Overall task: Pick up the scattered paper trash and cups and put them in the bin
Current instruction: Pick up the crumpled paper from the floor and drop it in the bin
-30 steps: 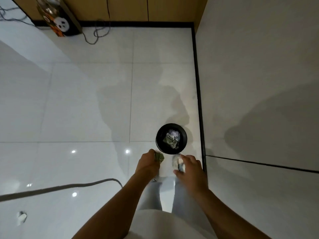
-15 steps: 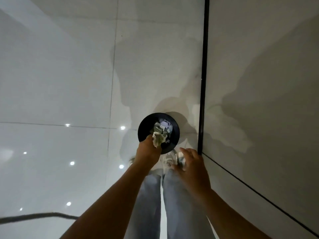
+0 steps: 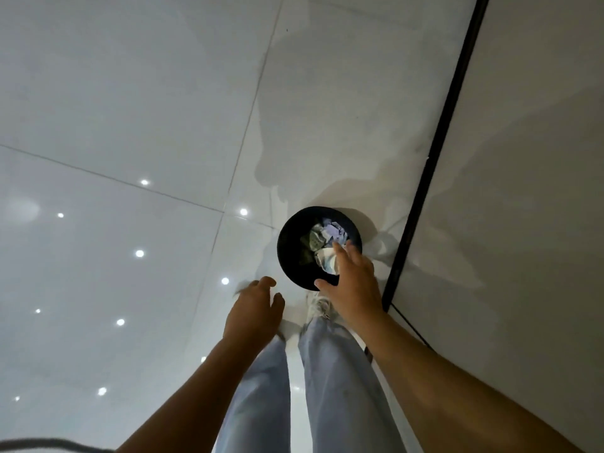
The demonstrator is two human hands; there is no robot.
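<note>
A dark cable is seen curving across the lower left corner of the glossy white tiled floor, on which small bright ceiling lights are reflected. Further right, the left hand is held above the floor, just left of the bin; its fingers are loosely curled and nothing is seen in them, so the hand is taken to be slack and empty. Below the hands, two legs in pale blue jeans are seen from above, with a light-coloured shoe showing near the bin's near edge.

The round black waste bin is stood on the floor beside a black skirting strip that runs along the foot of a pale grey wall. Crumpled white, lilac and greenish paper trash is piled inside the bin. The right hand is stretched over the bin's near right rim, fingers straight and spread apart. A crumpled whitish paper cup is seen just beside the fingertips, over the bin's opening. Whether it is touched by the fingers cannot be told, but no finger is curled round it.
</note>
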